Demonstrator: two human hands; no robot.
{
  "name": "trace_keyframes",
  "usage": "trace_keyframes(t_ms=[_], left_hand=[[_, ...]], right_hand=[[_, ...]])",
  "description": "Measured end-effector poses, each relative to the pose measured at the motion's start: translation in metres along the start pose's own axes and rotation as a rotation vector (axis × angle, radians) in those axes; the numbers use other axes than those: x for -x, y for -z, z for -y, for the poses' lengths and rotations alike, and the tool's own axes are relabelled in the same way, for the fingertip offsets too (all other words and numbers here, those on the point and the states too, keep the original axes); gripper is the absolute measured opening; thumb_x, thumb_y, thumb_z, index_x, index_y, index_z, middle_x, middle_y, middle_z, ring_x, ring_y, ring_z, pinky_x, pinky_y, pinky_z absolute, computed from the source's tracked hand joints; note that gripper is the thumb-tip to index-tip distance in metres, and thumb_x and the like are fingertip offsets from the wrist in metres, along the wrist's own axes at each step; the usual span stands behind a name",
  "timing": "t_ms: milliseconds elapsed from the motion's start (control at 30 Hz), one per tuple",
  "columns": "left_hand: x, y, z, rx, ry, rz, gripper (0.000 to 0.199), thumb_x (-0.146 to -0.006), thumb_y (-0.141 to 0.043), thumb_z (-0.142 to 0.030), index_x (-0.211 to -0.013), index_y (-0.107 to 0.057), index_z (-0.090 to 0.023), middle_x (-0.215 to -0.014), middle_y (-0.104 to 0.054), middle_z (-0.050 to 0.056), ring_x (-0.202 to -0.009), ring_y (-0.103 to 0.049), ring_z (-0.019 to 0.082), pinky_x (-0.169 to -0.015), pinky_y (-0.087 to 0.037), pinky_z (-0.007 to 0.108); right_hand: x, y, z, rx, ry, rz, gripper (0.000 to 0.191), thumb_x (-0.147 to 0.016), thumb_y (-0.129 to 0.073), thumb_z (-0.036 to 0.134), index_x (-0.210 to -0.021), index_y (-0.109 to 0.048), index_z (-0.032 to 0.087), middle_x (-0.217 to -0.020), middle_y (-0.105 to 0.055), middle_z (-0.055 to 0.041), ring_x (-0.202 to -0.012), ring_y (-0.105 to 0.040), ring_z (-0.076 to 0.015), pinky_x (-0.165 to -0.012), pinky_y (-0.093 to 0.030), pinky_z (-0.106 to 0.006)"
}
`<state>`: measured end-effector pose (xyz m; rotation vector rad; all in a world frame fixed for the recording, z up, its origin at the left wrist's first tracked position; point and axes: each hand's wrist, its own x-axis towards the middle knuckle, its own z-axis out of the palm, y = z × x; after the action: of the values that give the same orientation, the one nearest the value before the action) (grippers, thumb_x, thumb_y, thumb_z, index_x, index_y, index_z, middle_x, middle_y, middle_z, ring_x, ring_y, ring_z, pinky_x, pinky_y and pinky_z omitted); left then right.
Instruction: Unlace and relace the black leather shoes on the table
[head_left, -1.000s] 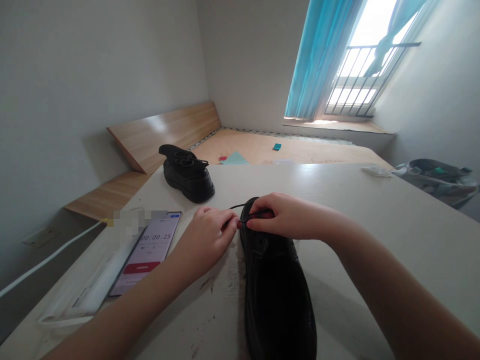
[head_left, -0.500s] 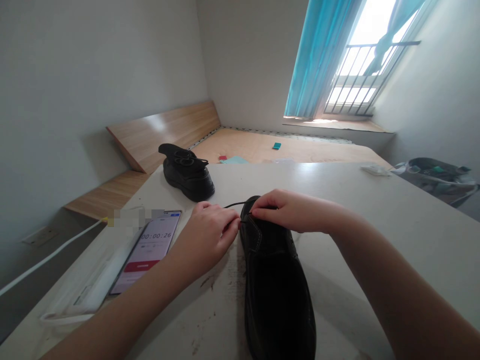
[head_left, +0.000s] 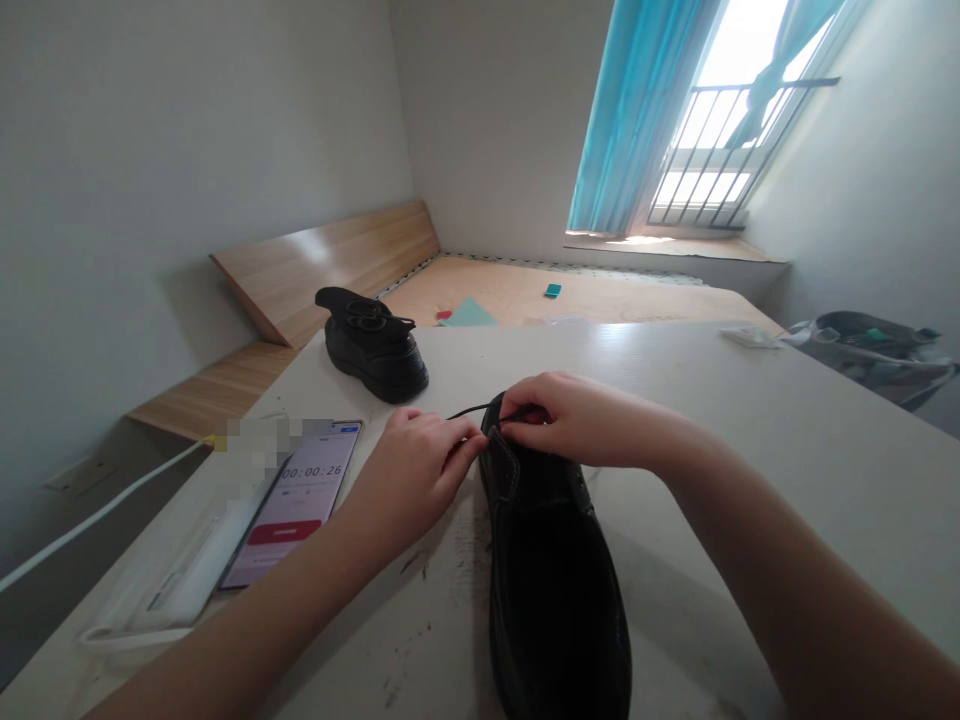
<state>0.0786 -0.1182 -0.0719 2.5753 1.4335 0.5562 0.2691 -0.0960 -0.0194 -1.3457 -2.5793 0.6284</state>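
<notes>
Directly beneath both hands (head_left: 480,430), fingertips pinched round a dark lace (head_left: 470,410), the black shoe's front (head_left: 529,470)

On the white, smudged desk (head_left: 697,375), a black leather shoe (head_left: 499,600) is placed beneath the fingers (head_left: 525,390); a second black leather shoe (head_left: 379,355) and a lit rectangular phone (head_left: 296,500) are set left of them.
</notes>
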Motion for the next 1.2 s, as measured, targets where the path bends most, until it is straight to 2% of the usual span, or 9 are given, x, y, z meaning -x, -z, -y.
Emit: trace_keyframes(t_ms=[133,433,633,800,900,1033,1100,1133,1200], left_hand=[[0.001,-0.001,0.0,0.014,0.014,-0.012,0.031,-0.097,-0.039,-0.032,-0.083,-0.063,-0.018,-0.074,-0.066,0.003,-0.072,-0.057,0.02,-0.081,-0.034,0.038],[-0.002,-0.008,0.006,0.058,-0.013,-0.056,0.033,-0.097,-0.04,-0.033,-0.077,-0.063,-0.019,-0.068,-0.065,0.001,-0.07,-0.055,0.02,-0.073,-0.034,0.032],[-0.003,-0.01,0.008,0.07,-0.03,-0.05,0.034,-0.096,-0.039,-0.032,-0.076,-0.063,-0.019,-0.07,-0.066,0.001,-0.071,-0.056,0.02,-0.071,-0.035,0.031],[-0.002,-0.006,0.004,0.002,-0.032,-0.02,0.041,-0.099,-0.029,-0.034,-0.074,-0.058,-0.019,-0.066,-0.063,0.002,-0.065,-0.053,0.02,-0.069,-0.035,0.032],[-0.001,-0.001,0.002,-0.049,-0.021,0.041,0.047,-0.099,-0.023,-0.04,-0.076,-0.058,-0.019,-0.068,-0.063,0.003,-0.069,-0.055,0.022,-0.07,-0.037,0.035],[0.0,0.001,0.003,-0.074,0.029,0.208,0.042,-0.096,-0.029,-0.039,-0.083,-0.064,-0.021,-0.078,-0.07,0.005,-0.082,-0.063,0.027,-0.077,-0.044,0.04],[0.0,-0.003,0.007,-0.095,0.053,0.238,0.032,-0.09,-0.039,-0.028,-0.104,-0.066,-0.02,-0.101,-0.072,0.008,-0.097,-0.064,0.029,-0.088,-0.045,0.044],[0.0,-0.005,0.009,-0.105,0.069,0.217,0.039,-0.086,-0.041,-0.022,-0.119,-0.06,-0.017,-0.117,-0.067,0.011,-0.11,-0.06,0.029,-0.095,-0.044,0.045],[0.001,-0.009,0.014,-0.108,0.112,0.123,0.063,-0.08,-0.04,-0.013,-0.142,-0.036,-0.008,-0.145,-0.043,0.017,-0.135,-0.04,0.028,-0.109,-0.035,0.043]], right_hand=[[-0.002,0.0,0.0,-0.018,0.008,0.052,0.012,-0.077,-0.055,0.024,-0.078,-0.066,0.018,-0.077,-0.066,-0.0021,-0.067,-0.053,-0.0131,-0.059,-0.036,-0.025],[-0.006,-0.009,-0.001,-0.003,-0.019,-0.018,0.016,-0.075,-0.059,0.024,-0.085,-0.069,0.018,-0.089,-0.067,-0.0049,-0.08,-0.057,-0.0172,-0.068,-0.039,-0.026],[-0.009,-0.011,-0.004,-0.078,-0.007,0.033,0.016,-0.079,-0.055,0.024,-0.083,-0.068,0.016,-0.078,-0.066,-0.0034,-0.068,-0.054,-0.0139,-0.061,-0.037,-0.025],[-0.01,-0.01,-0.008,-0.097,0.026,0.002,0.014,-0.081,-0.054,0.024,-0.082,-0.065,0.016,-0.078,-0.063,-0.0025,-0.071,-0.051,-0.0142,-0.063,-0.036,-0.026],[-0.009,-0.004,-0.014,-0.278,0.004,-0.049,0.014,-0.083,-0.053,0.026,-0.082,-0.062,0.016,-0.075,-0.057,-0.0011,-0.07,-0.049,-0.0132,-0.063,-0.036,-0.026],[-0.007,0.003,-0.016,-0.79,0.04,-0.13,0.024,-0.092,-0.04,0.03,-0.082,-0.056,0.015,-0.062,-0.047,0.0022,-0.055,-0.035,-0.0105,-0.053,-0.03,-0.025],[-0.006,0.004,-0.013,-1.011,0.134,-0.09,0.023,-0.093,-0.036,0.028,-0.078,-0.049,0.017,-0.063,-0.052,0.0009,-0.051,-0.029,-0.0097,-0.05,-0.026,-0.025],[-0.006,0.004,-0.01,-1.088,0.175,-0.055,0.021,-0.093,-0.036,0.026,-0.076,-0.045,0.018,-0.063,-0.054,0.0004,-0.05,-0.03,-0.0095,-0.049,-0.025,-0.025],[-0.004,0.005,-0.005,-1.192,0.215,-0.012,0.019,-0.092,-0.036,0.022,-0.074,-0.041,0.02,-0.057,-0.048,0.0027,-0.049,-0.03,-0.0089,-0.047,-0.023,-0.023]])
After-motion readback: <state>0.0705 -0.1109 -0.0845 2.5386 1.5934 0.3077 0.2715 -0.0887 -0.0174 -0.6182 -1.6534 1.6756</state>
